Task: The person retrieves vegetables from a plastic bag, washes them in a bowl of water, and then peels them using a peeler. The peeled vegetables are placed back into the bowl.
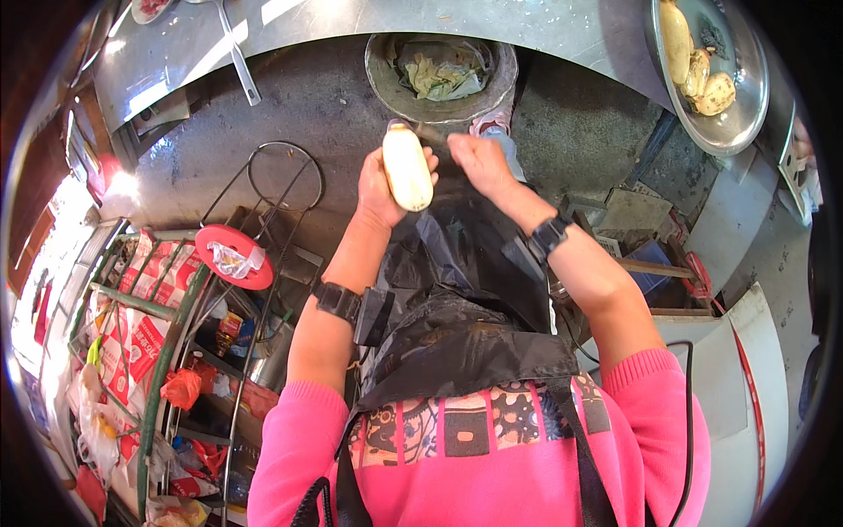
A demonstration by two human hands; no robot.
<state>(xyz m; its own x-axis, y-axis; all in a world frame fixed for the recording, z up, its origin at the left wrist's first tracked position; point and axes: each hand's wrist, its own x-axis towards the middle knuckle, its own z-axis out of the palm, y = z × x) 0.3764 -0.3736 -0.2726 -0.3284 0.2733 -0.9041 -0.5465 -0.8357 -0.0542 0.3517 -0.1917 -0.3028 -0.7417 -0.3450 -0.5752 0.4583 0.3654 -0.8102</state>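
My left hand (pixel 378 189) is closed around a pale, peeled lotus root (pixel 407 169), its long side pointing away from me and its darker end at the top. Just to the right, my right hand (pixel 483 165) is curled into a fist. A dark, blurred shape sticks out from it toward the root, too smeared to name. Beyond both hands stands a round metal bucket (pixel 379 88) with pale peelings (pixel 443 77) inside. At the far right, a steel basin (pixel 746 110) holds several lotus root pieces (pixel 716 93) and a dark scouring pad (pixel 712 37).
A metal table (pixel 562 31) curves across the far side, with a long-handled ladle (pixel 237 57) overhanging its edge. On my left are a wire stand with a red disc (pixel 234 256) and a green-framed rack (pixel 176 351) full of bags. Boards and boxes (pixel 654 268) lie to the right.
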